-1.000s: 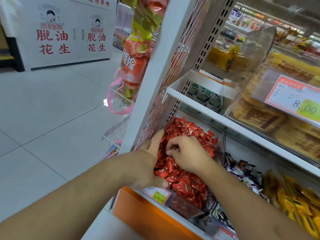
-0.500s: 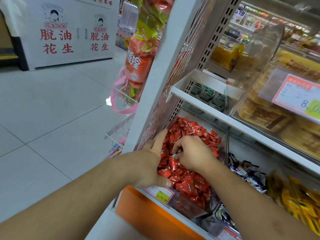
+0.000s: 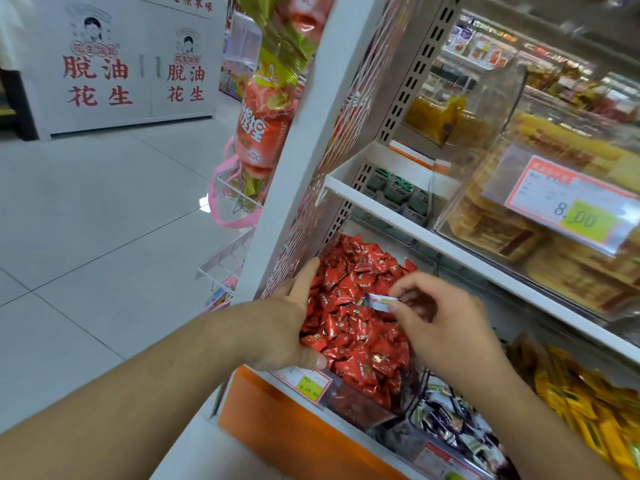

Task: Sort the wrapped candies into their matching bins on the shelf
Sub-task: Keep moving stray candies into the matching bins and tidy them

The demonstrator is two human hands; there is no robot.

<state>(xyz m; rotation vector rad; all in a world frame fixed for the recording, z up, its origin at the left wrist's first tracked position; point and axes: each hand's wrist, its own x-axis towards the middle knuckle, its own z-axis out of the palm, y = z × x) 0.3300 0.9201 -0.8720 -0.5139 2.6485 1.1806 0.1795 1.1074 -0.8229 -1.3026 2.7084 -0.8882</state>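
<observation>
A white shelving unit (image 3: 450,244) fills the right of the view, its lower tier divided into clear bins. The leftmost bin (image 3: 349,403), just inside the upright, is heaped with red wrapped candies (image 3: 360,327); a price tag (image 3: 306,384) sits on its front lip above an orange panel (image 3: 277,420). The next bin to the right holds dark, mixed-colour wrapped candies (image 3: 450,420), and beyond it lie yellow wrapped ones (image 3: 581,410). On the tier above stands a clear case of brown packaged snacks (image 3: 519,230) with a tag reading 8.00.

The left hand (image 3: 287,323) rests at the left edge of the red bin, fingers fairly straight and spread, index finger up along the upright, thumb lying on the bin's front edge near the price tag. It holds nothing.

The right hand (image 3: 440,320) hovers above the red heap, fingers curled. Its thumb and fingertips pinch one end of a small pale, blue-white wrapped candy (image 3: 381,302), which sticks out leftward from the pinch, clear of the red pile below and between the two hands.
</observation>
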